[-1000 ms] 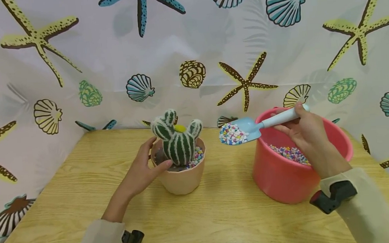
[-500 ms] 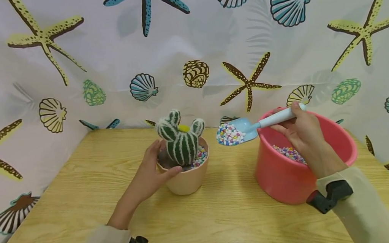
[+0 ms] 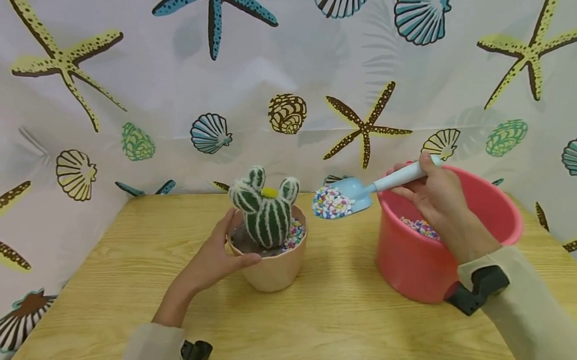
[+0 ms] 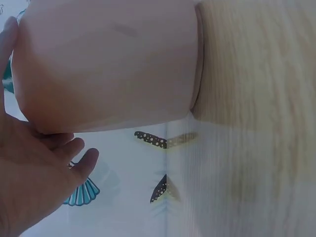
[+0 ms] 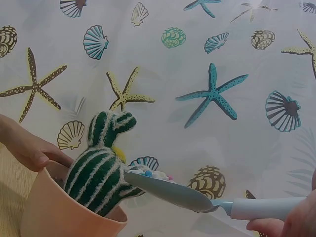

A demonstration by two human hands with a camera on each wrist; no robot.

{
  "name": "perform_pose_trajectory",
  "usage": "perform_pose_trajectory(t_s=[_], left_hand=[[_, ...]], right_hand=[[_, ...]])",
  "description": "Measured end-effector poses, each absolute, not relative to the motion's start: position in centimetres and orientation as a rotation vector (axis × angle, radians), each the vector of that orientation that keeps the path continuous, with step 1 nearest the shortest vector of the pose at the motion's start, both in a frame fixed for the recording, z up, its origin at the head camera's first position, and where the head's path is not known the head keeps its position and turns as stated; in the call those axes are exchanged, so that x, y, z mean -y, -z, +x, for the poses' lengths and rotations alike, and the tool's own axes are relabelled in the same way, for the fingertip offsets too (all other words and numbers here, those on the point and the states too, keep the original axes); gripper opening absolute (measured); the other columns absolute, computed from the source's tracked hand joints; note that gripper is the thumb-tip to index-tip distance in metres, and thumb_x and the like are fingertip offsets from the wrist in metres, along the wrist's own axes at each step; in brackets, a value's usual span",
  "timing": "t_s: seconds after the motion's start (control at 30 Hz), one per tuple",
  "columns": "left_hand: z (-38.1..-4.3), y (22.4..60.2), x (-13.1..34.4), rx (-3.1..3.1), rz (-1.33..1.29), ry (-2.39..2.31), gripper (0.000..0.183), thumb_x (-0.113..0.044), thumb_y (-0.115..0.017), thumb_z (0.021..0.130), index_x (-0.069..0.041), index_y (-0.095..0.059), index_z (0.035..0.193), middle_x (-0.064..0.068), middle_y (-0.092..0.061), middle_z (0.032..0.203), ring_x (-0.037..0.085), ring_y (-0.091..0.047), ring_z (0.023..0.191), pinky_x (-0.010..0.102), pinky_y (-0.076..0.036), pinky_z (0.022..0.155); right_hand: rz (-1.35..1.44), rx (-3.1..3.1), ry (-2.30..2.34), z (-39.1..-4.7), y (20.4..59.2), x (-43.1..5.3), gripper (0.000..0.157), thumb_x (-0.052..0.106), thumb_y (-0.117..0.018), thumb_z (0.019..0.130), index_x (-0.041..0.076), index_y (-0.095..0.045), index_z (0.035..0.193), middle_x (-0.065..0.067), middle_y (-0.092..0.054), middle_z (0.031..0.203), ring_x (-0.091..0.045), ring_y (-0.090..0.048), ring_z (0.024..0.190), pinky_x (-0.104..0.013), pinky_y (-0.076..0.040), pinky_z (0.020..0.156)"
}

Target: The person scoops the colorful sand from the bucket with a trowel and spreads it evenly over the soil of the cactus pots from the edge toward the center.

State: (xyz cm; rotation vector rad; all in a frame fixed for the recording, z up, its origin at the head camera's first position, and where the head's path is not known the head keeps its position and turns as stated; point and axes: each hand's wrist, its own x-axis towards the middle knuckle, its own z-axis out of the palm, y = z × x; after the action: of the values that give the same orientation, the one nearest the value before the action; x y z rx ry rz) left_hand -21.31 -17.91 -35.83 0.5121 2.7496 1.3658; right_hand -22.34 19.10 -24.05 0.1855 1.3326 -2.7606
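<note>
A green knitted cactus [image 3: 269, 222] with white stripes and a yellow tuft stands in a peach flowerpot [image 3: 275, 274]. Colourful pebbles [image 3: 295, 235] lie on the right side of its dark soil-like filling. My left hand [image 3: 208, 263] grips the pot's left side, thumb at the near rim, fingers behind. In my right hand [image 3: 442, 196] is a light blue trowel [image 3: 360, 188], held by its pale handle and loaded with pebbles [image 3: 332, 202]. Its blade hangs in the air right of the pot, apart from it in the head view. The right wrist view shows the blade overlapping the cactus [image 5: 96, 182].
A pink bucket [image 3: 418, 274] partly filled with the same pebbles stands on the wooden table [image 3: 325, 324], below and behind my right hand. A white cloth [image 3: 245, 76] printed with starfish and shells hangs at the back and sides.
My right hand has brought the loaded trowel a little left, closer to the pot. The left hand stays at the pot, and the head view has shifted slightly.
</note>
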Motion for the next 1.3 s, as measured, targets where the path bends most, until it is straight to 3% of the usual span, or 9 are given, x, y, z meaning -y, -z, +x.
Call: perform_pose_trajectory(t_s=[0.23, 0.43, 0.53, 0.7, 0.9, 1.07, 1.3], left_hand=[[-20.5, 35.7, 16.2, -2.889, 0.394, -1.320, 0.111, -0.050, -0.071, 0.080, -0.003, -0.002, 0.153, 0.021, -0.014, 0.157, 0.041, -0.018, 0.144, 0.060, -0.023, 0.111], [-19.0, 35.1, 14.3, -2.978, 0.242, -1.238, 0.111, -0.057, -0.067, 0.081, -0.003, -0.002, 0.153, 0.026, -0.013, 0.156, 0.048, -0.024, 0.139, 0.068, -0.025, 0.105], [-19.0, 35.0, 14.5, -2.950, 0.285, -1.253, 0.109, -0.054, -0.067, 0.082, -0.002, -0.003, 0.152, 0.026, -0.012, 0.155, 0.047, -0.023, 0.139, 0.066, -0.025, 0.107], [-20.2, 35.1, 16.2, -2.811, 0.469, -1.336, 0.107, -0.047, -0.070, 0.083, -0.002, -0.002, 0.152, 0.023, -0.010, 0.156, 0.040, -0.019, 0.143, 0.059, -0.026, 0.111], [-20.9, 35.2, 17.4, -2.768, 0.540, -1.308, 0.109, -0.047, -0.071, 0.083, -0.004, 0.000, 0.153, 0.022, -0.011, 0.156, 0.041, -0.017, 0.143, 0.061, -0.025, 0.110], [-19.6, 34.7, 16.1, -2.897, 0.404, -1.230, 0.108, -0.052, -0.069, 0.082, -0.003, -0.003, 0.153, 0.023, -0.014, 0.156, 0.043, -0.025, 0.140, 0.065, -0.024, 0.108], [-17.8, 33.9, 13.7, -3.046, 0.147, -1.058, 0.114, -0.063, -0.064, 0.080, 0.005, -0.005, 0.151, 0.029, -0.013, 0.154, 0.045, -0.035, 0.134, 0.072, -0.024, 0.101]], right_hand=[[0.194, -1.357, 2.761, -22.3, 24.0, -19.0, 0.023, 0.032, -0.040, 0.099, 0.014, -0.039, 0.114, -0.010, -0.051, 0.110, -0.027, -0.050, 0.118, -0.045, -0.032, 0.105], [0.222, -1.397, 2.756, -22.5, 24.0, -18.7, 0.021, 0.032, -0.040, 0.100, 0.014, -0.040, 0.110, -0.010, -0.054, 0.106, -0.028, -0.046, 0.125, -0.045, -0.031, 0.108], [0.233, -1.402, 2.749, -22.6, 24.0, -18.4, 0.020, 0.032, -0.039, 0.100, 0.015, -0.040, 0.112, -0.010, -0.054, 0.106, -0.028, -0.042, 0.129, -0.045, -0.030, 0.109], [0.221, -1.402, 2.745, -22.7, 24.1, -18.2, 0.021, 0.031, -0.037, 0.101, 0.014, -0.039, 0.113, -0.011, -0.056, 0.104, -0.027, -0.047, 0.121, -0.047, -0.029, 0.110], [0.226, -1.421, 2.738, -22.7, 24.1, -17.8, 0.021, 0.031, -0.038, 0.100, 0.016, -0.040, 0.116, -0.011, -0.056, 0.105, -0.027, -0.050, 0.118, -0.046, -0.030, 0.109], [0.223, -1.441, 2.728, -22.9, 23.9, -17.7, 0.021, 0.032, -0.037, 0.101, 0.017, -0.039, 0.116, -0.012, -0.049, 0.114, -0.024, -0.051, 0.114, -0.045, -0.032, 0.107], [0.221, -1.453, 2.728, -23.0, 23.8, -17.3, 0.021, 0.031, -0.036, 0.101, 0.016, -0.037, 0.116, -0.013, -0.049, 0.113, -0.024, -0.051, 0.114, -0.046, -0.031, 0.109]])
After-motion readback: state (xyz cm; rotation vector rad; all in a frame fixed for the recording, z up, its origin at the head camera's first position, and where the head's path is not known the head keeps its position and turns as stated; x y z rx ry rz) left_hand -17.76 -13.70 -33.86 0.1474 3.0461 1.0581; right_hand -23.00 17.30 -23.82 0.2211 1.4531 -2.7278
